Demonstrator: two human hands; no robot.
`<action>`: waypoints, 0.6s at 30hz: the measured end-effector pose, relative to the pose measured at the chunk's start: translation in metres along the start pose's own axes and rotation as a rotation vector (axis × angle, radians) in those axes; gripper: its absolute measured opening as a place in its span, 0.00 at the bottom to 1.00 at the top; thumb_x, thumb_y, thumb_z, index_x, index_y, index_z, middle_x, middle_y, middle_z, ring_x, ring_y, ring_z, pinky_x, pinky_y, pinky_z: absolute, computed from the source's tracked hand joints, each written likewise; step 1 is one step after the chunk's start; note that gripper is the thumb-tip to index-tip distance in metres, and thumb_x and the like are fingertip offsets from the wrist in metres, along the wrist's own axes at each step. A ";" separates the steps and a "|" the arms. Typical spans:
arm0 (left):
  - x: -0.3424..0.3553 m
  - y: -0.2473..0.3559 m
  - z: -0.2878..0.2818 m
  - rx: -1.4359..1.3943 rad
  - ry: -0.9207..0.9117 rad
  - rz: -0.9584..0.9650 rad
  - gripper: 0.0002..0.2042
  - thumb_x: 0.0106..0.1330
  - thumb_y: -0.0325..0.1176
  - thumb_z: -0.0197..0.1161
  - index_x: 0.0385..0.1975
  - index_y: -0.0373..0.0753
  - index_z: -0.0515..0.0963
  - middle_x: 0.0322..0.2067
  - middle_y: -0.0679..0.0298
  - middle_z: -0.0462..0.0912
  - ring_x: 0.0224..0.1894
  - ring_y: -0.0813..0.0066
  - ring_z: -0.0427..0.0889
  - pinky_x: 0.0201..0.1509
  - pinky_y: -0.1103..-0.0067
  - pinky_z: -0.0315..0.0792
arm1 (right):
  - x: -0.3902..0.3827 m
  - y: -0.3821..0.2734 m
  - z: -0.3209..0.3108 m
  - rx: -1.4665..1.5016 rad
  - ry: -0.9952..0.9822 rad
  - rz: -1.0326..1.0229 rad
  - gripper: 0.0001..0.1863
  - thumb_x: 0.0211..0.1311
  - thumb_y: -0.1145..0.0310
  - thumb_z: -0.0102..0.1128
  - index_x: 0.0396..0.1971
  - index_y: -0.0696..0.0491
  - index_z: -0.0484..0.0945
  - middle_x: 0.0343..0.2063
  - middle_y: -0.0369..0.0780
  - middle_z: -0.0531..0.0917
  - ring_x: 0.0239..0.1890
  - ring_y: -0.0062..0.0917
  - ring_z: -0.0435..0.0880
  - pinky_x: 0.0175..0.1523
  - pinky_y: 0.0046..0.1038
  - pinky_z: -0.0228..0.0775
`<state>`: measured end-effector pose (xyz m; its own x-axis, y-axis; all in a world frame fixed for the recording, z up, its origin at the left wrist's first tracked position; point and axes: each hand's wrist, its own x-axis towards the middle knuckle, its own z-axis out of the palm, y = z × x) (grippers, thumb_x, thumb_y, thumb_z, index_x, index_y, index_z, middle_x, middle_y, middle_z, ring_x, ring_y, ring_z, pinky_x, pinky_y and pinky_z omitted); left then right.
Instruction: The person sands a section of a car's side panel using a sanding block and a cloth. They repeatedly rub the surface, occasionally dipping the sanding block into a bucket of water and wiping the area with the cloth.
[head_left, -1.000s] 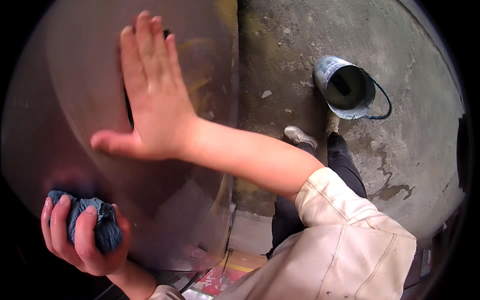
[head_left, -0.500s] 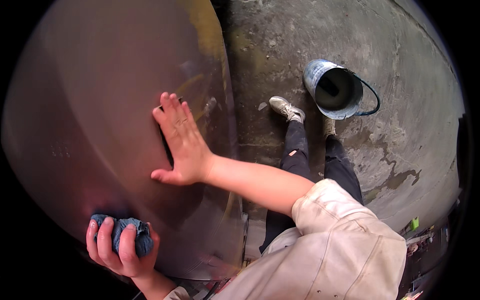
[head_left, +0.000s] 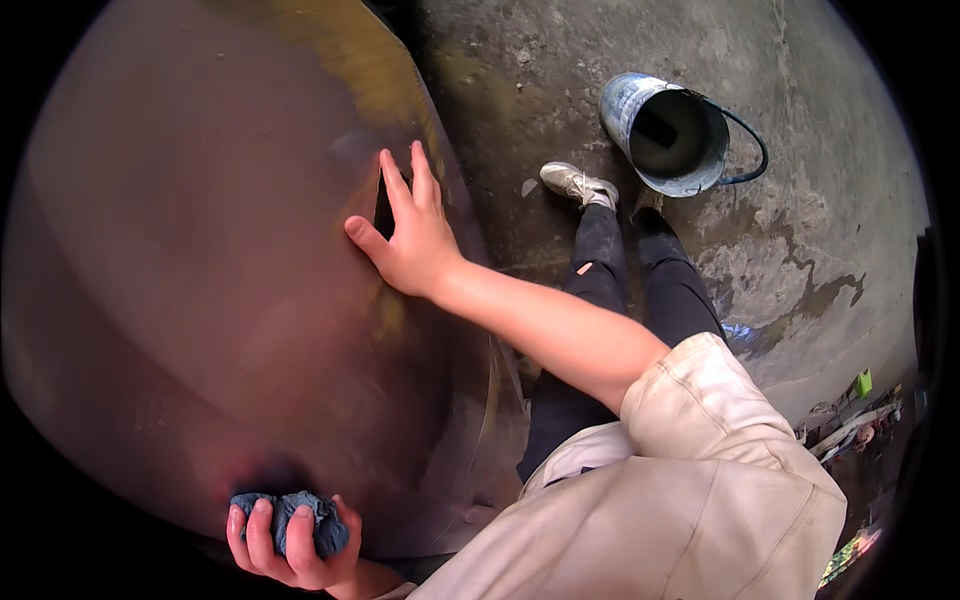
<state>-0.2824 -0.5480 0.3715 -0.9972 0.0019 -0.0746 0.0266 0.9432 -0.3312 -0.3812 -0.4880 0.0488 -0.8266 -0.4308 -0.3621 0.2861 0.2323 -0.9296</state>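
Note:
A large, smooth brown-grey curved panel (head_left: 170,270) with yellowish patches fills the left side of the view. My right hand (head_left: 415,245) lies on it near its right edge, thumb and fingers spread. Under that palm is a thin dark sheet (head_left: 384,212), like sandpaper, showing only between thumb and fingers; the hand presses and carries it. At the bottom left, my left hand (head_left: 290,550) is closed round a crumpled blue-grey rag (head_left: 325,525), its fingers curled over the near side. The rag is at the panel's lower edge; whether it touches the panel cannot be made out.
On the grey concrete floor (head_left: 800,150) stands a scuffed blue-white bucket (head_left: 632,110) with murky liquid inside and a dark hose-like handle. Wet streaks mark the floor beside it. Clutter, including a small bright green object (head_left: 864,383), lies at the far right edge.
My right hand has slid with the dark sheet toward the panel's right edge. My left hand, still round the rag, sits lower and farther right in the picture. The whole view has shifted.

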 end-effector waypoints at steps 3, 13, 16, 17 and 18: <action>0.003 0.001 0.002 0.031 0.001 0.016 0.16 0.61 0.38 0.72 0.44 0.42 0.76 0.51 0.51 0.80 0.57 0.41 0.76 0.59 0.49 0.75 | -0.023 -0.027 0.002 0.001 0.016 -0.154 0.64 0.59 0.27 0.59 0.75 0.67 0.48 0.76 0.60 0.46 0.77 0.57 0.48 0.79 0.51 0.41; 0.005 0.001 0.004 -0.001 0.018 0.032 0.16 0.64 0.39 0.71 0.44 0.40 0.76 0.50 0.49 0.79 0.56 0.43 0.76 0.58 0.47 0.76 | -0.006 -0.016 -0.007 -0.037 0.099 -0.101 0.61 0.57 0.25 0.60 0.69 0.69 0.61 0.66 0.57 0.61 0.68 0.54 0.61 0.73 0.50 0.53; 0.018 0.008 0.005 -0.017 0.076 -0.001 0.16 0.61 0.46 0.74 0.38 0.43 0.78 0.43 0.56 0.80 0.47 0.53 0.80 0.52 0.60 0.77 | -0.039 -0.050 -0.011 0.095 0.095 -0.343 0.56 0.57 0.30 0.64 0.69 0.65 0.65 0.62 0.53 0.66 0.65 0.49 0.65 0.70 0.48 0.56; 0.015 0.008 0.004 -0.010 0.056 -0.012 0.17 0.60 0.46 0.75 0.39 0.43 0.78 0.44 0.55 0.80 0.48 0.51 0.79 0.52 0.58 0.77 | -0.043 -0.047 -0.007 0.129 0.113 -0.383 0.51 0.58 0.34 0.66 0.69 0.61 0.68 0.61 0.51 0.67 0.64 0.48 0.67 0.69 0.47 0.57; 0.015 0.009 0.000 -0.011 0.036 -0.015 0.19 0.59 0.46 0.76 0.40 0.43 0.78 0.46 0.53 0.79 0.49 0.48 0.78 0.53 0.57 0.77 | -0.035 -0.028 -0.009 0.122 0.097 -0.439 0.46 0.57 0.39 0.67 0.67 0.57 0.71 0.62 0.49 0.68 0.63 0.47 0.68 0.69 0.45 0.59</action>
<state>-0.2974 -0.5398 0.3670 -0.9994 -0.0006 -0.0356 0.0109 0.9469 -0.3213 -0.3648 -0.4722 0.0884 -0.9219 -0.3810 0.0700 -0.0507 -0.0606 -0.9969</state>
